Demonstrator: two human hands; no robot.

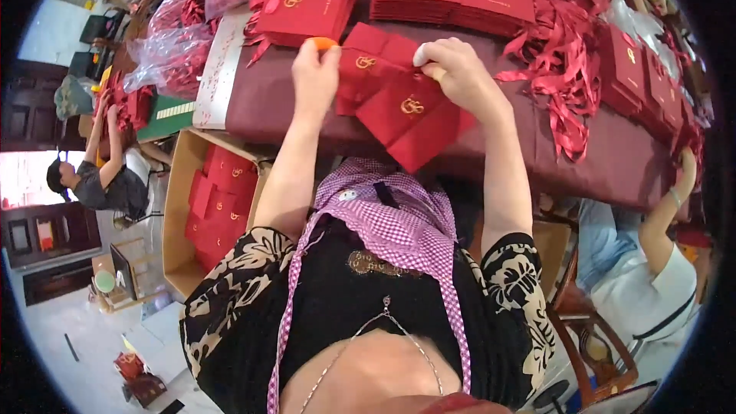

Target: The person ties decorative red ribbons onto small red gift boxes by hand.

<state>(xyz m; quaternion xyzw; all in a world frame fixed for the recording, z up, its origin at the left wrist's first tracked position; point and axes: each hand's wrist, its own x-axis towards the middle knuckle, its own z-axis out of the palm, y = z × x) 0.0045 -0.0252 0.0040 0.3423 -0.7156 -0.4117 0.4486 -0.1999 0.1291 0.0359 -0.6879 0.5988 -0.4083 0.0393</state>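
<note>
Left hand [315,77]: fingers were pinched together on the upper left of the gold-emblemed red gift bags [406,111], an orange finger cot [324,44] on one tip.
Right hand [462,83]: fingers were closed on the bags' upper right edge, a pale finger cot [420,55] showing.
Bags in hand: they hung overlapping and tilted between both hands, before the maroon tablecloth [483,134].
Ribbons [563,77]: red lengths lay heaped to the right.
Carton [178,215]: it stood open at left, holding similar red bags [222,211].
</note>
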